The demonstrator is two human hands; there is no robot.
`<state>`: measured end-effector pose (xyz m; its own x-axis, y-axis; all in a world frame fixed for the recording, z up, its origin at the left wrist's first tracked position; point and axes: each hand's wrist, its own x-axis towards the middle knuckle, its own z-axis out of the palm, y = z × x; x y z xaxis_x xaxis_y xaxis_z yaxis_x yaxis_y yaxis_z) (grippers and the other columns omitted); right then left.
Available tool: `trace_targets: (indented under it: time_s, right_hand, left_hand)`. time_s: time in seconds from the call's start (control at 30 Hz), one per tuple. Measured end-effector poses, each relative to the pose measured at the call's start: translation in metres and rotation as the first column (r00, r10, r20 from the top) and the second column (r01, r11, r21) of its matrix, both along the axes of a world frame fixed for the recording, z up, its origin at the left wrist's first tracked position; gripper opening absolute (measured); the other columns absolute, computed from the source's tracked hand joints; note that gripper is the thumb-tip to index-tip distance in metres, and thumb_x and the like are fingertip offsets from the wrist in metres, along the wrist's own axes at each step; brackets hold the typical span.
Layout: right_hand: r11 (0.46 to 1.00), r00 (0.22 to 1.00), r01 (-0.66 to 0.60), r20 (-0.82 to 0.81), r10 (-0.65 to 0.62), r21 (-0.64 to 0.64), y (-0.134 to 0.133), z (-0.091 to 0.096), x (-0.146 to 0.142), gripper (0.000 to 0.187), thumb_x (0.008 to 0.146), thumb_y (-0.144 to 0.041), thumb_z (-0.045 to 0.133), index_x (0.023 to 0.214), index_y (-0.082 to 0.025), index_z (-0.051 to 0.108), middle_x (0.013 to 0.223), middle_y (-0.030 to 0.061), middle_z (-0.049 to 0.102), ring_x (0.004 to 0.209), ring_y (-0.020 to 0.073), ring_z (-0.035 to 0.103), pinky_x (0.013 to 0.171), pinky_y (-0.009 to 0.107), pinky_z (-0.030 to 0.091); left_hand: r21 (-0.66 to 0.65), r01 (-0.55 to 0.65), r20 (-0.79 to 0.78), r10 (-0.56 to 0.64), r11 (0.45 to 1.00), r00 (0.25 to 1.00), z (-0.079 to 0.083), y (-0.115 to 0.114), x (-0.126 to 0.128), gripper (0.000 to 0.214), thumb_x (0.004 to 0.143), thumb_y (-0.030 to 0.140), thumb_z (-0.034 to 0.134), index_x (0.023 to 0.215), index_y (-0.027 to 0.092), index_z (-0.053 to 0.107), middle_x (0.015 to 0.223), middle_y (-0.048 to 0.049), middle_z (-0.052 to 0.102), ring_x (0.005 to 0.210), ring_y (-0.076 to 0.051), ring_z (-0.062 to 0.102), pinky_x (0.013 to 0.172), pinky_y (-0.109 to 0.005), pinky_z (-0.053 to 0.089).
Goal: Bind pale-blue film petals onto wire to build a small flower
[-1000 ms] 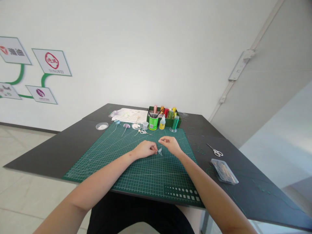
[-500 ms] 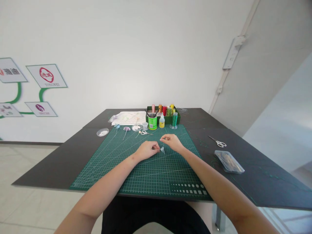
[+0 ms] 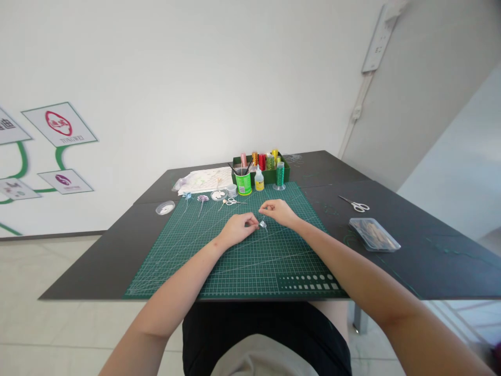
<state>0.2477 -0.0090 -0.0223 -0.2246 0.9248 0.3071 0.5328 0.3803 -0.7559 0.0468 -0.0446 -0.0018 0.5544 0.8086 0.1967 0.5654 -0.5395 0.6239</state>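
Over the green cutting mat (image 3: 235, 271), my left hand (image 3: 239, 227) is closed in a pinch on a small pale blue flower (image 3: 263, 224). The bloom sticks out to the right of the fingertips, and its stem is hidden by them. Just beyond and to the right, my right hand (image 3: 279, 212) is also pinched, its fingertips a short gap from the flower. Anything between those fingers is too fine to make out. Small white-handled scissors (image 3: 232, 201) lie on the mat ahead of my left hand.
Finished-looking flowers, one blue (image 3: 187, 196) and one purple (image 3: 202, 199), lie far left. Behind stand a green can (image 3: 243, 184), a glue bottle (image 3: 259, 179), a green thread spool (image 3: 279, 176) and a box (image 3: 287, 171) of spools. Rightward are scissors (image 3: 358, 206) and a plastic case (image 3: 374, 235).
The view has tilted and shifted a little. The pale blue flower has turned at my left fingertips. Both hands keep their pinches close together.
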Motion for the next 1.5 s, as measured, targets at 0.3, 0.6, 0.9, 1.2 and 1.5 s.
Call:
trace_targets:
  time_s: [0.3, 0.6, 0.9, 1.2, 1.5]
  right_hand:
    - [0.998, 0.999, -0.043, 0.031, 0.045, -0.055, 0.003, -0.004, 0.001, 0.019, 0.075, -0.032, 0.06, 0.073, -0.016, 0.07, 0.047, -0.0057, 0.045, 0.046, 0.0094, 0.036, 0.05, 0.024, 0.025]
    - [0.993, 0.995, -0.084, 0.05, 0.088, -0.087, 0.002, -0.008, -0.001, 0.021, 0.077, -0.034, 0.059, 0.073, -0.016, 0.067, 0.046, -0.0067, 0.041, 0.046, 0.0091, 0.034, 0.049, 0.025, 0.023]
    - [0.984, 0.987, -0.102, 0.106, 0.118, -0.146, -0.004, -0.003, -0.008, 0.02, 0.079, -0.034, 0.058, 0.071, -0.017, 0.064, 0.045, -0.0079, 0.035, 0.045, 0.0088, 0.03, 0.048, 0.024, 0.022]
    - [0.966, 0.972, -0.185, 0.115, 0.207, -0.18, -0.015, 0.0, -0.021, 0.015, 0.081, -0.024, 0.055, 0.075, -0.017, 0.068, 0.045, -0.0072, 0.042, 0.042, 0.0082, 0.033, 0.047, 0.022, 0.024]
    - [0.967, 0.965, -0.196, 0.144, 0.22, -0.163, -0.016, -0.002, -0.024, 0.02, 0.082, -0.013, 0.049, 0.081, -0.015, 0.069, 0.045, -0.0072, 0.038, 0.042, 0.0075, 0.03, 0.045, 0.02, 0.022]
  left_hand:
    - [-0.036, -0.002, 0.112, 0.006, 0.999, 0.994, 0.001, -0.002, 0.002, 0.01, 0.084, 0.017, 0.052, 0.091, 0.02, 0.059, 0.088, 0.0004, 0.073, 0.084, -0.014, 0.068, 0.082, -0.026, 0.05]
    - [-0.028, -0.143, 0.151, 0.146, 0.989, 0.978, -0.004, 0.005, -0.001, 0.007, 0.085, 0.021, 0.054, 0.092, 0.021, 0.057, 0.092, -0.0009, 0.073, 0.089, -0.016, 0.069, 0.084, -0.029, 0.05]
    - [0.011, -0.244, 0.153, 0.24, 0.97, 0.959, -0.006, 0.009, -0.004, 0.003, 0.085, 0.023, 0.055, 0.088, 0.022, 0.055, 0.087, 0.0001, 0.073, 0.081, -0.016, 0.069, 0.077, -0.027, 0.051]
    - [0.023, -0.279, 0.174, 0.271, 0.96, 0.947, -0.007, 0.011, -0.007, 0.005, 0.084, 0.024, 0.054, 0.089, 0.023, 0.056, 0.085, 0.0013, 0.073, 0.077, -0.015, 0.069, 0.074, -0.026, 0.049]
    - [0.027, -0.293, 0.182, 0.284, 0.956, 0.942, -0.007, 0.011, -0.008, 0.007, 0.083, 0.021, 0.053, 0.088, 0.022, 0.057, 0.083, 0.0015, 0.073, 0.077, -0.015, 0.068, 0.071, -0.024, 0.047]
